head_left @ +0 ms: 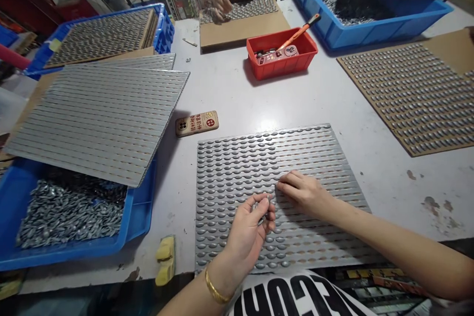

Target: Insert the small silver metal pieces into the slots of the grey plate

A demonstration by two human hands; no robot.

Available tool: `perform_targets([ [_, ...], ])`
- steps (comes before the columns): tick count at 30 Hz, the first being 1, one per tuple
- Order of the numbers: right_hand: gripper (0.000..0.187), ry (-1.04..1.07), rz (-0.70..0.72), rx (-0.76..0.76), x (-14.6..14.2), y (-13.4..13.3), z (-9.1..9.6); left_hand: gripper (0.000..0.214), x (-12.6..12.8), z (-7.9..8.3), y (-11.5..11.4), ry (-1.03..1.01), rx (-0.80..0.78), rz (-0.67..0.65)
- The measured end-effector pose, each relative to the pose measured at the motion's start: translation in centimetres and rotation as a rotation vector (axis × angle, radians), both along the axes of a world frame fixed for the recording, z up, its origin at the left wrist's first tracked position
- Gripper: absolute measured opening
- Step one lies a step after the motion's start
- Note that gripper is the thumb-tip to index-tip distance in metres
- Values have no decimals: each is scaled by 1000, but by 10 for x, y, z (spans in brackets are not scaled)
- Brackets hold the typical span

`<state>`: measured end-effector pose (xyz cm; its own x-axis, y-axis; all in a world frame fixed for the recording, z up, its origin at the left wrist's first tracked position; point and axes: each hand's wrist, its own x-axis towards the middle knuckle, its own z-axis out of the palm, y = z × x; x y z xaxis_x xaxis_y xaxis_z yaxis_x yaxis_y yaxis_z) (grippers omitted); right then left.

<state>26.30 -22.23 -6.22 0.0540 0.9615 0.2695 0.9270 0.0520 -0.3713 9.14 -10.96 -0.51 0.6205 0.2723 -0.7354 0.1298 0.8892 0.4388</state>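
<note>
The left hand (247,243) is curled, its fingers bent in against the thumb, pinching a small bunch of metal pieces (260,209) that shows only in part between the fingertips. A gold bangle (217,289) sits on that wrist. The right hand (304,193) lies open, its fingers pressed together, with the tips resting on a grey board (237,168) just beside the left hand. The board lies flat on a white table (388,177) directly in front of the person, covered in tight rows of small oval metal pieces, and both hands are over its lower half.

To the left, a blue crate (142,217) holds a heap of loose screws (70,212). A second grey board (92,123) lies tilted across the crate's rim, covering part of the heap. A phone in a patterned case (197,123) lies on the table between that tilted board and the front board, and a yellow sponge (165,260) sits near the table's edge.

Farther off stand a red tub (281,54) with an orange-handled screwdriver (298,32) leaning in it and another blue crate (370,29). A cardboard sheet (411,98) lined with metal pieces lies at the right. Across the table, a co-worker's hands (220,0) work over another sheet.
</note>
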Motion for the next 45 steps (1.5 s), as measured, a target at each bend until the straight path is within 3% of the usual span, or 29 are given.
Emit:
perform_targets([
  [7,27,461,16,31,-8,0,36,29,5,-3,-8,-6,54,-11],
  [12,21,499,96,53,-17,-3,50,26,7,-3,-11,-36,88,-62],
  [18,21,473,-3,67,-12,-11,35,27,6,2,-12,-1,11,-35],
  [21,23,344,-50,68,-6,-13,18,26,0,2,-13,39,3,24],
  [25,24,142,-16,33,-5,-12,2,21,-7,0,-15,16,8,-9],
  [30,26,20,39,-12,-8,-8,2,13,-9,3,-16,13,13,-22],
  [34,27,24,42,-24,-7,-8,4,19,-7,3,-16,-10,32,-42],
  [36,27,128,16,-15,-8,-9,11,23,-7,1,-16,-3,42,-32],
  [39,20,446,-24,-34,-13,-9,31,25,-5,-1,-16,15,56,-15],
  [42,13,836,-66,-197,-20,-9,49,25,-3,-2,-17,15,78,-13],
  [45,11,1080,-137,-289,-26,-8,53,25,0,-3,-18,11,106,-4],
])
